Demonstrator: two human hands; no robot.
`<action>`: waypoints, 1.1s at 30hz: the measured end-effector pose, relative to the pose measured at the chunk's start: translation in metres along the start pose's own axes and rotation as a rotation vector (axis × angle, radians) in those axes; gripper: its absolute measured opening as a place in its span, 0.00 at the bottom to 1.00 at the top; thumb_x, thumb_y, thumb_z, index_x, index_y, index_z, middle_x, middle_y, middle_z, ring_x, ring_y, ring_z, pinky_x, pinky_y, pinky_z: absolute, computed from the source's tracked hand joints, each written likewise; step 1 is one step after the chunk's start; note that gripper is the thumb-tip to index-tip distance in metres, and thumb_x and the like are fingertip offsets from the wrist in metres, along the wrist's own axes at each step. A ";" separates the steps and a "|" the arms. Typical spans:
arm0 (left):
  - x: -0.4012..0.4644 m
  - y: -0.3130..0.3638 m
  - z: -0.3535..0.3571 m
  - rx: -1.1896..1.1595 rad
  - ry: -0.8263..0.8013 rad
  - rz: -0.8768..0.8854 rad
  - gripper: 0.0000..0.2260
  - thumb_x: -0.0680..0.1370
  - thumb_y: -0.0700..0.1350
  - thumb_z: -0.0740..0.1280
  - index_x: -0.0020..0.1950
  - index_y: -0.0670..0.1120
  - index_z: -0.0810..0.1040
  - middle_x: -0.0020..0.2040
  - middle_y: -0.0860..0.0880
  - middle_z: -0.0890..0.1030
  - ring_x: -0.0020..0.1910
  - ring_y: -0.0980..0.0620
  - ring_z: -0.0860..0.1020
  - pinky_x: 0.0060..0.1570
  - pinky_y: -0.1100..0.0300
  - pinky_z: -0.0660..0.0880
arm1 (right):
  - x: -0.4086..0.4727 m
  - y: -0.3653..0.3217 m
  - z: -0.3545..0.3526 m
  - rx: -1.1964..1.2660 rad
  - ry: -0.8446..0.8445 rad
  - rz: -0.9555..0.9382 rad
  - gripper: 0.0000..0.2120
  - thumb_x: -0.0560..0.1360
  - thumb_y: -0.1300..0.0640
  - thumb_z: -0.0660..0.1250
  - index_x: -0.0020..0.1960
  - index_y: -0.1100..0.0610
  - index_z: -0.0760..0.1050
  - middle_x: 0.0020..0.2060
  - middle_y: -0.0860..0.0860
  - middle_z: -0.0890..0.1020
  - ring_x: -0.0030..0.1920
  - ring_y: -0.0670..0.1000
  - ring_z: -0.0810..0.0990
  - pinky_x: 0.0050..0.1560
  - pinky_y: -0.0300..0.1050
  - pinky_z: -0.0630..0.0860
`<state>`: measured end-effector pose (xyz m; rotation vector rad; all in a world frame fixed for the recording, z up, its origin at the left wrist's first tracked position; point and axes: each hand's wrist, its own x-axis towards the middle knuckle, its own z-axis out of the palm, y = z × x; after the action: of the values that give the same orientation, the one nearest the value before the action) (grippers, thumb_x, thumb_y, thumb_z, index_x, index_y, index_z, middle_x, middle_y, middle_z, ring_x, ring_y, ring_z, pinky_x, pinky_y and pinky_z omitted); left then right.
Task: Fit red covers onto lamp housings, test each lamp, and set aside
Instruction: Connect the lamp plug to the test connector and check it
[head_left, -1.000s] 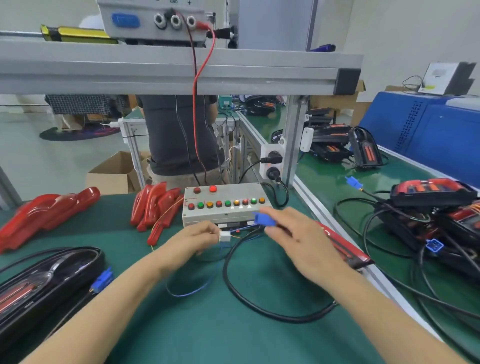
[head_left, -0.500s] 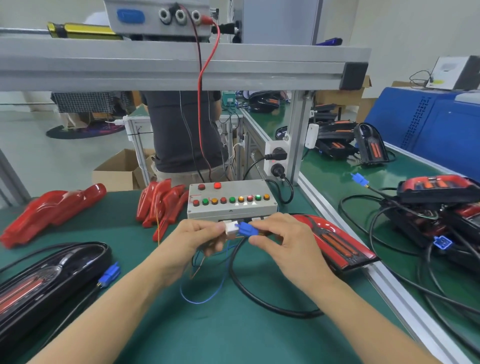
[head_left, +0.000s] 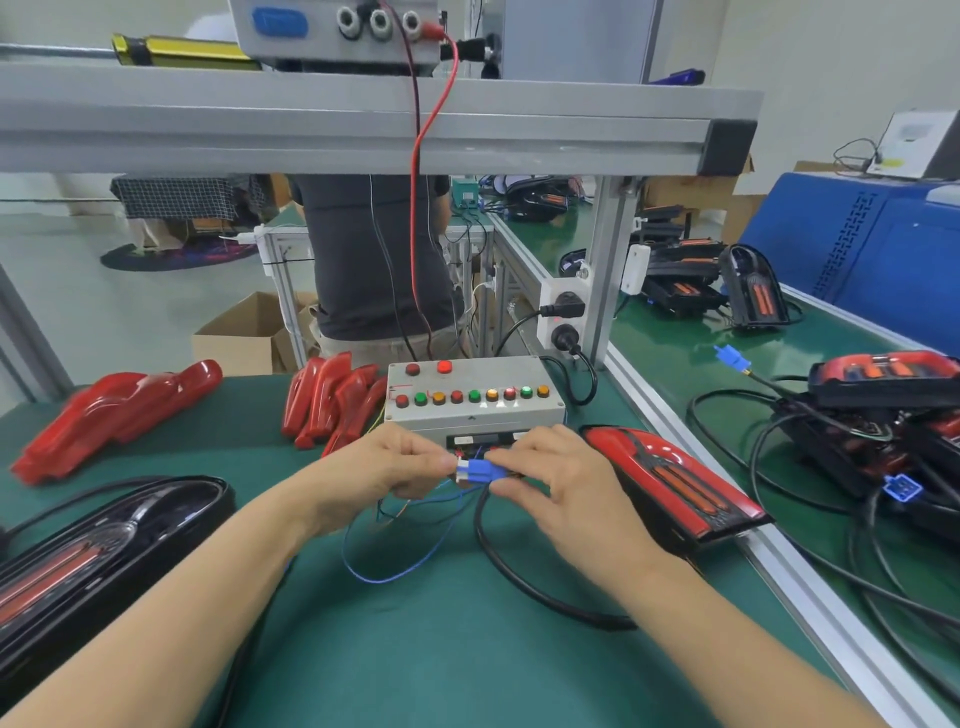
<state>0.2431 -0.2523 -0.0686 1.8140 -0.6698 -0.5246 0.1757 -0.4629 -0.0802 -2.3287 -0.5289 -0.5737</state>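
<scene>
Left hand pinches a white connector; right hand pinches the blue connector, the two plugs touching end to end just in front of the test box at mid-bench. Covered lamp lies by the bench's right edge, beside the right hand. Loose red covers sit near the far edge, left of the box.

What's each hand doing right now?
Left hand: pinching the white plug.
Right hand: pinching the blue plug, pressed against the white one.
</scene>
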 end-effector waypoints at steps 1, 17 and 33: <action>0.000 -0.002 0.001 -0.021 0.002 0.005 0.19 0.75 0.48 0.65 0.31 0.36 0.65 0.29 0.48 0.59 0.31 0.52 0.57 0.31 0.65 0.59 | 0.000 0.000 0.001 0.004 -0.002 0.004 0.12 0.75 0.57 0.72 0.58 0.57 0.83 0.44 0.50 0.80 0.49 0.52 0.74 0.53 0.41 0.69; 0.010 -0.034 0.015 0.265 0.077 -0.042 0.06 0.76 0.40 0.70 0.48 0.51 0.83 0.32 0.53 0.74 0.33 0.56 0.69 0.37 0.61 0.65 | -0.004 0.026 -0.067 -0.230 0.159 0.346 0.20 0.79 0.46 0.65 0.68 0.52 0.73 0.60 0.50 0.75 0.63 0.52 0.71 0.61 0.47 0.67; 0.007 -0.006 0.050 0.806 -0.094 0.278 0.21 0.75 0.30 0.60 0.57 0.50 0.83 0.54 0.58 0.82 0.53 0.58 0.77 0.59 0.65 0.68 | -0.023 0.113 -0.108 -0.070 -0.244 1.020 0.29 0.73 0.39 0.69 0.56 0.66 0.79 0.54 0.60 0.82 0.46 0.53 0.78 0.45 0.44 0.67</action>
<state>0.2177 -0.2908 -0.0904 2.3819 -1.3059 -0.1467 0.1865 -0.6210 -0.0769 -2.3585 0.5913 0.1834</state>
